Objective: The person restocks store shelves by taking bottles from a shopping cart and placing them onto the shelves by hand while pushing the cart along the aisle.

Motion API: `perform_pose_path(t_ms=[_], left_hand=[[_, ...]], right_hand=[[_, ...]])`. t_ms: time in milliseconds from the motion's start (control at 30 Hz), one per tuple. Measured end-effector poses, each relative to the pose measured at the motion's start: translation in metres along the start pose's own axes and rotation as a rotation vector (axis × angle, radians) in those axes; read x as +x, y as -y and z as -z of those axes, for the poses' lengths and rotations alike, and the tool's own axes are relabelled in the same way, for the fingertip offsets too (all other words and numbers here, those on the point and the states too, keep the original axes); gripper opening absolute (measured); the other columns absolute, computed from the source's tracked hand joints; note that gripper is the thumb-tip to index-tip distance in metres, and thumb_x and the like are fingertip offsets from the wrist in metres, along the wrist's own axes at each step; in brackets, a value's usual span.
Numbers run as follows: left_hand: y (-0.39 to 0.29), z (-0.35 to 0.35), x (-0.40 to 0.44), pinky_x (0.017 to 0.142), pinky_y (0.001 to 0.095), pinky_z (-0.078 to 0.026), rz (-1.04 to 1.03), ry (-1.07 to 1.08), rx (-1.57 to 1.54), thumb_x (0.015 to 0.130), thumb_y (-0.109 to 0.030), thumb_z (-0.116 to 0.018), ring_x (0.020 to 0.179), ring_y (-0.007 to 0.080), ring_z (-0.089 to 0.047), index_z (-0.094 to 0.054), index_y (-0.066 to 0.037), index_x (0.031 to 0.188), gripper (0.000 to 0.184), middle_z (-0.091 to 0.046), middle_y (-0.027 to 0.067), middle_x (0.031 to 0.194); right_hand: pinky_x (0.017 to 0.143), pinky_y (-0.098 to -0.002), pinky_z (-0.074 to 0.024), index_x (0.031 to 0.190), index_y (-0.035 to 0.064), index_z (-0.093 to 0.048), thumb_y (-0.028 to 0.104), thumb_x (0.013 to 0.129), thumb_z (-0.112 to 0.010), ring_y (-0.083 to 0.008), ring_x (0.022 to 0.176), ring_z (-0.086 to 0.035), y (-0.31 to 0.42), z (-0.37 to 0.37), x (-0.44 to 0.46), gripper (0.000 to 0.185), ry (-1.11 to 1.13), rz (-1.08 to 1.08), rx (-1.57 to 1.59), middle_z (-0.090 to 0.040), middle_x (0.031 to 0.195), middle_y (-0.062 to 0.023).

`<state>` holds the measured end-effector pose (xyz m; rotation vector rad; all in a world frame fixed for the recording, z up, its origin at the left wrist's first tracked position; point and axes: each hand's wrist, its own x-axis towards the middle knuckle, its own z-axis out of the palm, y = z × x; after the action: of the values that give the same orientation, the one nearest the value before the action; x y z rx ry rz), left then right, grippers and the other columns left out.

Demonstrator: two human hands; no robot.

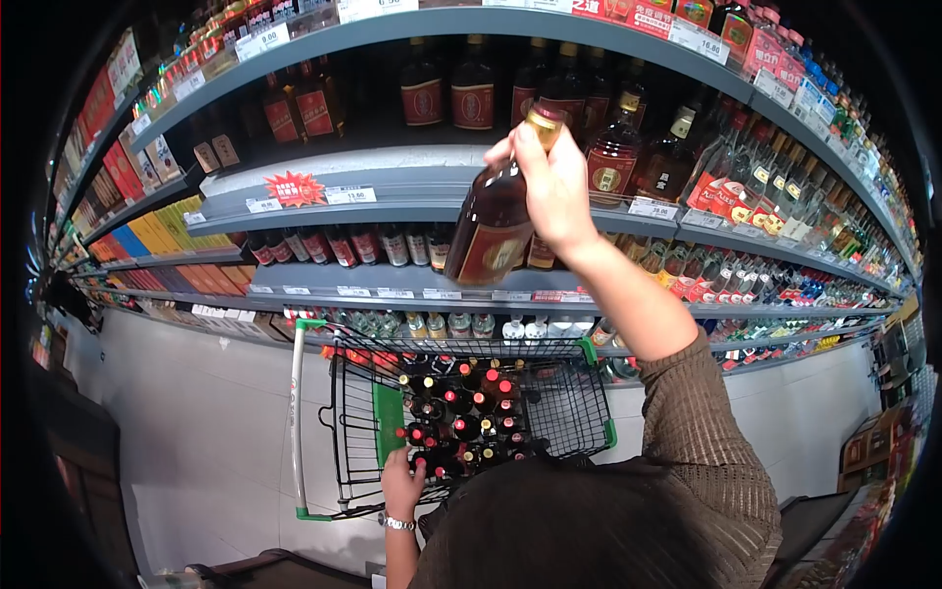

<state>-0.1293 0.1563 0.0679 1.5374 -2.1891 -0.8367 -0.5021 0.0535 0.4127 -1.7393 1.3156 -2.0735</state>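
Observation:
My right hand (559, 187) is closed around the neck of a dark glass bottle (491, 221) with a red and gold label. The bottle tilts in the air in front of the shelf, its base toward the lower left. Low down, my left hand (400, 486) is at the near side of the shopping cart (339, 422), beside the bottles in it. Its fingers are curled, and what they grip is hidden. Many dark bottles (466, 427) with red or yellow caps stand close together in the cart.
Similar labelled bottles (473, 98) stand on the upper shelf, with clear bottles (751, 191) farther right. A grey shelf edge (422, 185) carries price tags. Rows of bottles fill the lower shelves (392, 245). Tiled floor (206, 412) lies left of the cart.

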Motion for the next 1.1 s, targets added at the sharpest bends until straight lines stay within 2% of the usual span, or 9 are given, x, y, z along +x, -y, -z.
perform_pose_path(t_ms=[100, 133, 233, 367, 467, 633, 767, 900, 1100], left_hand=[[0.099, -0.043, -0.034, 0.083, 0.0450, -0.049, 0.047, -0.141, 0.116, 0.077, -0.016, -0.072, 0.093, 0.0366, -0.061, -0.063, -0.001, 0.107, 0.035, -0.065, 0.0172, 0.098], [0.113, -0.047, -0.046, 0.082, 0.0442, -0.050, 0.119, -0.120, 0.172, 0.076, -0.018, -0.073, 0.096, 0.0381, -0.061, -0.064, -0.001, 0.104, 0.034, -0.065, 0.0183, 0.097], [0.164, -0.077, -0.076, 0.100, 0.0538, -0.036, 0.171, -0.100, 0.289, 0.080, -0.027, -0.067, 0.095, 0.0328, -0.063, -0.068, -0.004, 0.100, 0.031, -0.068, 0.0157, 0.092], [0.158, -0.099, -0.080, 0.103, 0.0612, -0.028, 0.075, -0.149, 0.560, 0.083, -0.031, -0.061, 0.090, 0.0295, -0.064, -0.073, -0.011, 0.093, 0.026, -0.071, 0.0095, 0.092], [0.160, -0.111, -0.069, 0.102, 0.0618, -0.028, 0.118, -0.116, 0.500, 0.084, -0.035, -0.056, 0.091, 0.0296, -0.063, -0.071, -0.010, 0.086, 0.029, -0.070, 0.0092, 0.091], [0.157, -0.113, -0.054, 0.081, 0.0477, -0.043, 0.149, -0.081, 0.579, 0.077, -0.031, -0.055, 0.080, 0.0299, -0.066, -0.073, -0.012, 0.081, 0.026, -0.071, 0.0096, 0.080], [0.155, -0.108, -0.046, 0.072, 0.0443, -0.047, 0.205, 0.054, 0.593, 0.075, -0.031, -0.056, 0.073, 0.0307, -0.069, -0.074, -0.013, 0.079, 0.026, -0.071, 0.0106, 0.075], [0.162, -0.112, -0.044, 0.069, 0.0447, -0.049, 0.194, 0.014, 0.571, 0.067, -0.032, -0.061, 0.070, 0.0303, -0.069, -0.077, -0.021, 0.080, 0.023, -0.071, 0.0091, 0.071], [0.160, -0.111, -0.047, 0.063, 0.0441, -0.047, 0.161, -0.020, 0.577, 0.069, -0.033, -0.061, 0.064, 0.0304, -0.067, -0.075, -0.015, 0.076, 0.023, -0.069, 0.0109, 0.068]], right_hand=[[0.074, -0.0269, -0.0497, 0.103, 0.0006, -0.054, 0.032, 0.101, -0.052, -0.0095, 0.079, -0.062, -0.002, 0.014, 0.043, 0.032, -0.105, 0.083, -0.161, -0.070, 0.084, -0.0063], [0.066, -0.0316, -0.0514, 0.098, 0.0003, -0.056, 0.029, 0.097, -0.059, -0.0170, 0.072, -0.068, -0.010, 0.018, 0.055, 0.028, -0.182, 0.201, -0.199, -0.070, 0.077, -0.0085], [0.068, -0.0334, -0.0528, 0.099, 0.0021, -0.057, 0.029, 0.095, -0.061, -0.0228, 0.075, -0.071, -0.029, 0.032, 0.072, 0.028, -0.221, 0.295, -0.308, -0.072, 0.079, -0.0092], [0.067, -0.0352, -0.0535, 0.098, 0.0038, -0.057, 0.034, 0.094, -0.061, -0.0273, 0.075, -0.071, -0.056, 0.045, 0.084, 0.030, -0.288, 0.381, -0.408, -0.072, 0.078, -0.0093], [0.066, -0.0385, -0.0533, 0.095, 0.0044, -0.057, 0.034, 0.094, -0.062, -0.0307, 0.075, -0.070, -0.071, 0.049, 0.088, 0.030, -0.329, 0.342, -0.480, -0.071, 0.077, -0.0102], [0.066, -0.0471, -0.0513, 0.093, 0.0029, -0.056, 0.039, 0.093, -0.060, -0.0399, 0.076, -0.067, -0.107, 0.062, 0.091, 0.036, -0.350, 0.226, -0.697, -0.068, 0.077, -0.0184], [0.066, -0.0510, -0.0501, 0.088, -0.0014, -0.055, 0.046, 0.093, -0.057, -0.0450, 0.076, -0.065, -0.111, 0.068, 0.094, 0.047, -0.343, 0.051, -0.864, -0.065, 0.076, -0.0252], [0.069, -0.0512, -0.0502, 0.082, -0.0048, -0.056, 0.047, 0.092, -0.057, -0.0456, 0.077, -0.065, -0.118, 0.074, 0.095, 0.053, -0.325, -0.041, -0.946, -0.064, 0.077, -0.0285], [0.071, -0.0497, -0.0497, 0.078, -0.0059, -0.057, 0.048, 0.092, -0.057, -0.0444, 0.080, -0.065, -0.116, 0.077, 0.096, 0.055, -0.251, -0.136, -0.954, -0.063, 0.077, -0.0280]])
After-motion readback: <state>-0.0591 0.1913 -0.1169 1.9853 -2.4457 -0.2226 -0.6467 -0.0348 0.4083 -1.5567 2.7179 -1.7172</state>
